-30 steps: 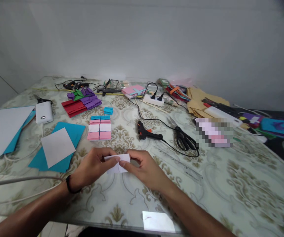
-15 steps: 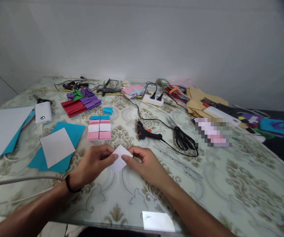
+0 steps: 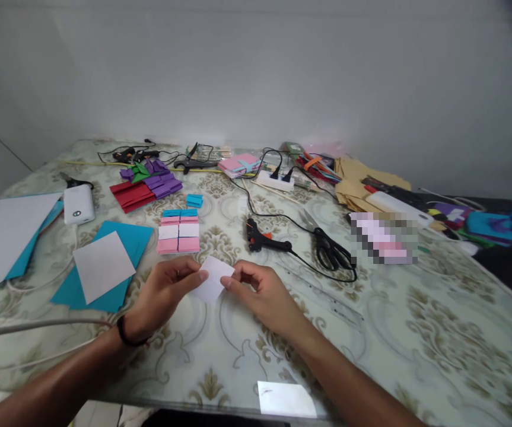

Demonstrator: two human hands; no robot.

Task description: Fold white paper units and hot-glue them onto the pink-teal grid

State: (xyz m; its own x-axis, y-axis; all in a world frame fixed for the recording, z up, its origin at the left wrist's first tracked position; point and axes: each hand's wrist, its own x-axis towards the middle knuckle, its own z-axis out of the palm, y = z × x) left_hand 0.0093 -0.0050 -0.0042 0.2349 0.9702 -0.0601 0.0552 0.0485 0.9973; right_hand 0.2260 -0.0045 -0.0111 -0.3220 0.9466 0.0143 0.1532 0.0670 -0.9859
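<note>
A small white paper square (image 3: pixel 212 281) is held above the table between both hands. My left hand (image 3: pixel 167 293) pinches its left corner between thumb and fingers. On the other side, my right hand (image 3: pixel 262 295) grips the right corner the same way. Just beyond the left hand lie stacked folded paper strips (image 3: pixel 178 232) in pink, white and blue. A black glue gun (image 3: pixel 264 237) rests past the right hand, with black-handled scissors (image 3: pixel 329 246) to its right. To the left, a white paper square (image 3: pixel 104 267) lies on blue sheets (image 3: pixel 137 234).
Large white sheets (image 3: pixel 4 237) and a white power bank (image 3: pixel 78 203) are at the left. Red folded paper (image 3: pixel 131 196) and purple folded paper (image 3: pixel 163 185) lie farther back. A white power strip (image 3: pixel 276 181) has cords plugged in. A clear ruler (image 3: pixel 327 302) lies right of the hands.
The white paper square has turned slightly and shifted a little up and left, its face now looking flatter. Both hands keep their pinch, the fingers moving only slightly.
</note>
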